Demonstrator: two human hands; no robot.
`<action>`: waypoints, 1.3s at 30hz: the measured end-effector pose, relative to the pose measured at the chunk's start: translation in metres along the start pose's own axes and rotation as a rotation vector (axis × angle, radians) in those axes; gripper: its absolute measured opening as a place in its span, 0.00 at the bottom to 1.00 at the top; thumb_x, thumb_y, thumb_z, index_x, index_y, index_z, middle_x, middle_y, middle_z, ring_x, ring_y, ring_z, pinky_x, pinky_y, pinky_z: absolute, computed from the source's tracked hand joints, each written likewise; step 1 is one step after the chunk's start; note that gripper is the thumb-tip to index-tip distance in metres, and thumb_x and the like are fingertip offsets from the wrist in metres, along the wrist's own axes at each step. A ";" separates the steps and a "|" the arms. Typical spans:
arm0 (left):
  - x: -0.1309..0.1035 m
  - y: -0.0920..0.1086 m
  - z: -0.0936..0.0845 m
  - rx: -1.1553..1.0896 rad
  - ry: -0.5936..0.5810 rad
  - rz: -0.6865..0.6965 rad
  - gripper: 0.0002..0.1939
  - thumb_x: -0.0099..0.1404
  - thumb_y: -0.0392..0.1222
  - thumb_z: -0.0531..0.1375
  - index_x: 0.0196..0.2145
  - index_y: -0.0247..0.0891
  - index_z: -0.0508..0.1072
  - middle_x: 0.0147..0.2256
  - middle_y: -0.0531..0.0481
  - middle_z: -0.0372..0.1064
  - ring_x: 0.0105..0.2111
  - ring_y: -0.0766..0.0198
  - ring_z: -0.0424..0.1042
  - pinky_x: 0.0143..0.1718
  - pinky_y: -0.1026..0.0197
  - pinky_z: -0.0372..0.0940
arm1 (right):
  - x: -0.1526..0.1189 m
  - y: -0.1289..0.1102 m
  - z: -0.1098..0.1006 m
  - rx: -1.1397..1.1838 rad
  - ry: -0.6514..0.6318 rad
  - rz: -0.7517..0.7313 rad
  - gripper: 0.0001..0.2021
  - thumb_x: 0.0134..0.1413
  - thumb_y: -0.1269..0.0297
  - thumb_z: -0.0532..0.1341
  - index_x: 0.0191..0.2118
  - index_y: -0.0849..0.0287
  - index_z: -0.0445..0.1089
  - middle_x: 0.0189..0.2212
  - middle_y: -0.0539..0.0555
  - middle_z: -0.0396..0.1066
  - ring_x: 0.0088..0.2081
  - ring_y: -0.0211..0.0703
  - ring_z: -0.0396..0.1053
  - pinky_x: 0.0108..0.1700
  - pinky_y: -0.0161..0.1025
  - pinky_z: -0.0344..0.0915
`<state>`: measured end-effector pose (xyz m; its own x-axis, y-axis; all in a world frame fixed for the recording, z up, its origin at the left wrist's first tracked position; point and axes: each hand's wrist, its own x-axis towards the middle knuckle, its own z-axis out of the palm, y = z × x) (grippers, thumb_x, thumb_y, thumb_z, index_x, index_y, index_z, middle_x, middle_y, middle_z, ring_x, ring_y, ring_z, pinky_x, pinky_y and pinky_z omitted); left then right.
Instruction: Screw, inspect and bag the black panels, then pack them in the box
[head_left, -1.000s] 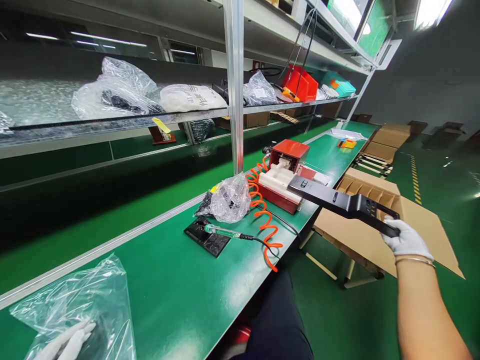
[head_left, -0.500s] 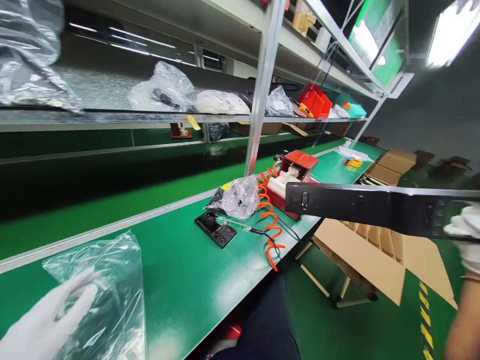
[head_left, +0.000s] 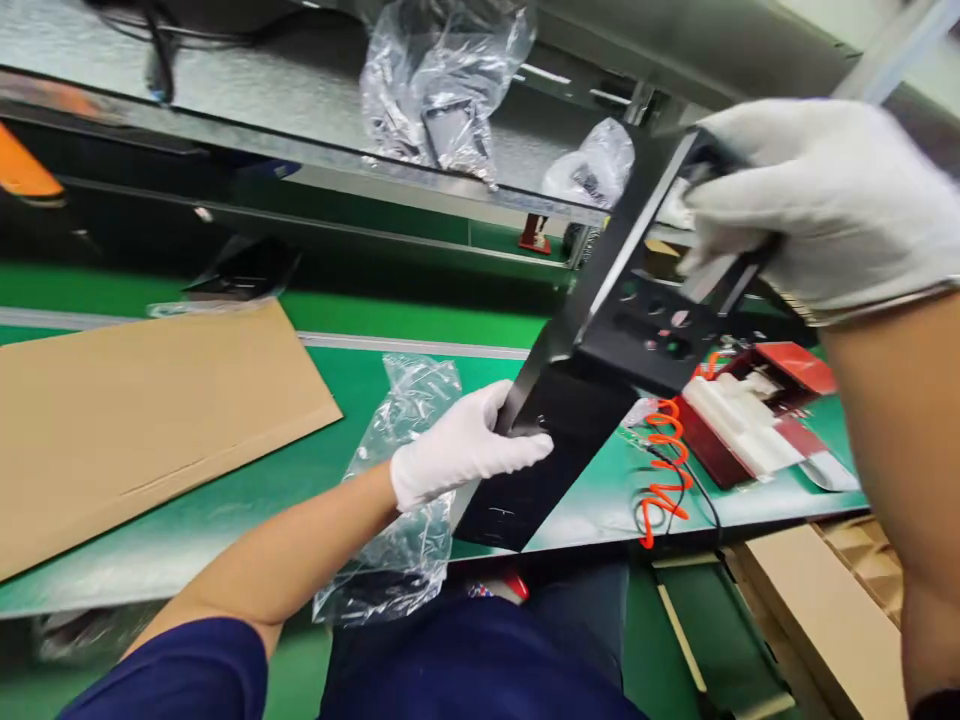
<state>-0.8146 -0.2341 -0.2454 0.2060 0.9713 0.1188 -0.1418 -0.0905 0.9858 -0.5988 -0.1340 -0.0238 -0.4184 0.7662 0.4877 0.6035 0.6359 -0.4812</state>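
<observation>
A long black metal part [head_left: 555,440] is held up at a slant over the green bench, its lower end near the bench's front edge. My left hand [head_left: 472,445], in a white glove, grips its lower left side, thumb on the face. My right hand [head_left: 817,200], also gloved, is closed round the upper end, where there are slots and holes. Behind my left wrist, a clear plastic bag [head_left: 409,540] lies on the bench and hangs over its front edge.
A cardboard sheet [head_left: 165,420] covers the left of the bench [head_left: 360,375]. To the right are an orange coiled hose [head_left: 664,450] and a red device [head_left: 712,430]. A shelf [head_left: 315,170] with bagged parts runs above. An open carton [head_left: 825,590] stands below, at the right.
The view has turned left. The black part has swung from level to a steep slant in front of me. My left hand has left the plastic bag and taken hold of the part.
</observation>
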 end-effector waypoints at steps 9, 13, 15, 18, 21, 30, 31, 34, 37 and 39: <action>-0.034 -0.025 -0.064 -0.205 0.936 0.421 0.20 0.58 0.53 0.73 0.42 0.38 0.78 0.43 0.46 0.80 0.42 0.58 0.78 0.45 0.57 0.74 | -0.090 -0.015 0.220 0.166 -0.106 -0.094 0.38 0.66 0.32 0.49 0.60 0.61 0.72 0.56 0.60 0.72 0.60 0.49 0.71 0.65 0.52 0.69; -0.040 -0.028 -0.064 -0.269 1.077 0.569 0.14 0.60 0.46 0.73 0.40 0.39 0.78 0.40 0.49 0.80 0.39 0.61 0.78 0.42 0.61 0.75 | -0.147 0.000 0.308 0.210 -0.212 0.065 0.48 0.59 0.26 0.51 0.70 0.62 0.61 0.56 0.65 0.70 0.54 0.54 0.73 0.53 0.51 0.75; -0.042 -0.031 -0.063 -0.314 1.091 0.582 0.13 0.60 0.45 0.73 0.40 0.41 0.79 0.41 0.50 0.79 0.39 0.62 0.78 0.43 0.61 0.75 | -0.153 0.004 0.325 0.249 -0.167 0.013 0.48 0.59 0.27 0.54 0.71 0.62 0.59 0.56 0.66 0.70 0.55 0.53 0.73 0.56 0.50 0.74; -0.043 -0.033 -0.061 -0.373 1.113 0.542 0.14 0.59 0.47 0.74 0.41 0.41 0.79 0.42 0.50 0.78 0.41 0.61 0.78 0.47 0.60 0.75 | -0.150 0.011 0.327 0.260 -0.201 -0.076 0.45 0.63 0.32 0.53 0.72 0.64 0.56 0.56 0.66 0.70 0.58 0.52 0.71 0.60 0.51 0.72; -0.039 -0.033 -0.058 -0.390 1.138 0.504 0.16 0.58 0.49 0.75 0.39 0.41 0.78 0.41 0.50 0.78 0.41 0.60 0.78 0.50 0.58 0.74 | -0.147 0.017 0.321 0.231 -0.197 -0.067 0.40 0.68 0.36 0.48 0.71 0.65 0.57 0.58 0.66 0.68 0.59 0.51 0.70 0.61 0.51 0.72; -0.021 -0.036 -0.055 -0.355 1.203 0.610 0.15 0.57 0.46 0.75 0.39 0.41 0.79 0.39 0.52 0.79 0.37 0.66 0.78 0.44 0.64 0.75 | -0.155 0.040 0.309 0.442 0.026 0.114 0.29 0.73 0.46 0.47 0.66 0.60 0.63 0.62 0.60 0.66 0.63 0.42 0.69 0.68 0.51 0.69; -0.020 -0.036 -0.055 -0.330 1.239 0.629 0.16 0.57 0.46 0.76 0.39 0.41 0.79 0.39 0.52 0.79 0.37 0.66 0.78 0.44 0.65 0.75 | -0.159 0.041 0.307 0.410 0.111 0.101 0.25 0.74 0.50 0.48 0.65 0.60 0.65 0.62 0.60 0.67 0.62 0.41 0.69 0.67 0.50 0.70; -0.020 -0.034 -0.051 -0.262 1.272 0.682 0.15 0.58 0.47 0.75 0.40 0.42 0.79 0.42 0.52 0.80 0.40 0.64 0.79 0.47 0.63 0.76 | -0.171 0.036 0.308 0.240 0.256 -0.110 0.21 0.70 0.55 0.56 0.61 0.60 0.66 0.60 0.61 0.68 0.63 0.43 0.68 0.66 0.50 0.71; -0.018 -0.033 -0.041 -0.263 1.226 0.703 0.14 0.62 0.48 0.72 0.45 0.45 0.79 0.45 0.52 0.80 0.43 0.62 0.79 0.49 0.60 0.76 | -0.176 0.026 0.317 0.159 0.311 -0.220 0.27 0.62 0.49 0.64 0.58 0.61 0.63 0.63 0.65 0.64 0.69 0.52 0.61 0.66 0.58 0.69; -0.015 -0.034 -0.035 -0.271 1.225 0.716 0.15 0.62 0.48 0.72 0.45 0.44 0.79 0.44 0.51 0.80 0.42 0.62 0.79 0.48 0.60 0.76 | -0.175 0.021 0.322 0.184 0.334 -0.189 0.30 0.59 0.45 0.67 0.57 0.62 0.61 0.64 0.67 0.61 0.71 0.55 0.58 0.66 0.59 0.68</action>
<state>-0.8469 -0.2382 -0.2853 -0.9110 0.3232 0.2561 -0.0615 -0.7207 0.6905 -0.7312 -0.2250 -0.3540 -0.2489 0.5811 0.7748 0.3936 0.7916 -0.4673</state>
